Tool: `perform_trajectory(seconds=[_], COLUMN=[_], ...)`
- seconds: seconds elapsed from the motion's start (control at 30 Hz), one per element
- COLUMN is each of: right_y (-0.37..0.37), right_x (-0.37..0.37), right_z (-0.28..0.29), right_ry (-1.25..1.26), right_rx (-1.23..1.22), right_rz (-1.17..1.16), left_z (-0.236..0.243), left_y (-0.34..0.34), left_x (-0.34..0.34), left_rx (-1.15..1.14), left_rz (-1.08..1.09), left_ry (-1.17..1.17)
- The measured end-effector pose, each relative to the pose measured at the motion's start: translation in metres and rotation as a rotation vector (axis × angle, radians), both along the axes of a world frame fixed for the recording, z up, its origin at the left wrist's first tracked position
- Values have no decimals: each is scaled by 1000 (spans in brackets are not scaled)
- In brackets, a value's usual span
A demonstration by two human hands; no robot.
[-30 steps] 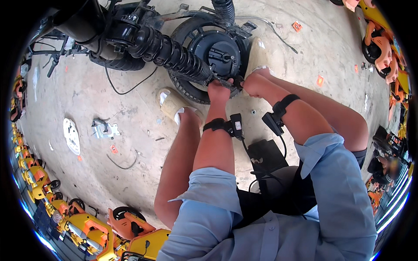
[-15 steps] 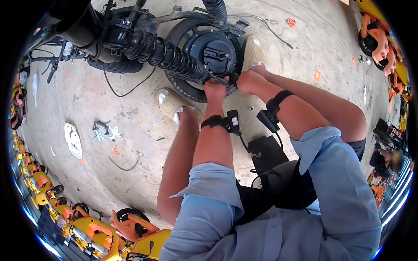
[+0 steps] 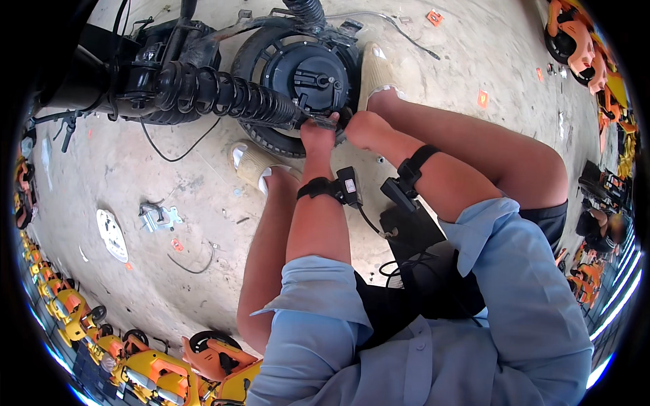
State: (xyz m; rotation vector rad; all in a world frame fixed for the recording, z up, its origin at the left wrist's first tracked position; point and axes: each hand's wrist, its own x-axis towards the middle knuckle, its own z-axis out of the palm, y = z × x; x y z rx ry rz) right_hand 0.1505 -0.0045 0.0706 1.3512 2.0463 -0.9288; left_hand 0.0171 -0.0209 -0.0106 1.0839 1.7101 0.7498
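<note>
My left hand (image 3: 318, 135) grips a dark metal bracket (image 3: 321, 120) at the lower end of a black coiled shock absorber (image 3: 223, 93), beside the black hub motor (image 3: 301, 71) of a tyred wheel. My right hand (image 3: 365, 132) is closed at the wheel's lower right side, just right of the left one, with its fingertips around something dark that I cannot make out. Black frame parts (image 3: 142, 64) with cables stretch to the upper left. My feet in beige slippers flank the wheel.
On the concrete floor lie a white disc (image 3: 112, 235), a silver bracket (image 3: 160, 216), a loose cable (image 3: 416, 44) and orange scraps (image 3: 483, 99). Yellow and orange vehicles (image 3: 135, 369) line both sides. A person (image 3: 599, 230) is at the far right.
The view has shifted, so the wheel, frame and hands appear further left and slightly higher. Both hands stay at the bracket by the wheel, with little visible change in grip.
</note>
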Motion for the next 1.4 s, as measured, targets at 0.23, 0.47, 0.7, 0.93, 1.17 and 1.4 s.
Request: perform_trajectory(seconds=[0.23, 0.47, 0.7, 0.93, 1.17, 1.4], right_y=[-26, -34, -26, -22, -28, -21], right_x=[-14, -14, -16, -15, -16, -18], right_z=[-6, -18, 6, 19, 2, 17], right_ry=[267, 146, 5, -22, 11, -13], right_rx=[-269, 24, 52, -7, 53, -66], right_rz=[-888, -1056, -1057, -1093, -1134, -1154], left_z=[-6, 1, -6, -5, -5, -8], left_y=[1, 6, 4, 4, 5, 2], left_x=[0, 8, 1, 7, 10, 6], left_rx=[-99, -82, -55, -77, -50, -114], left_rz=[-1, 33, -8, 70, 41, 23], left_ry=[-79, -80, 7, -60, -99, -139])
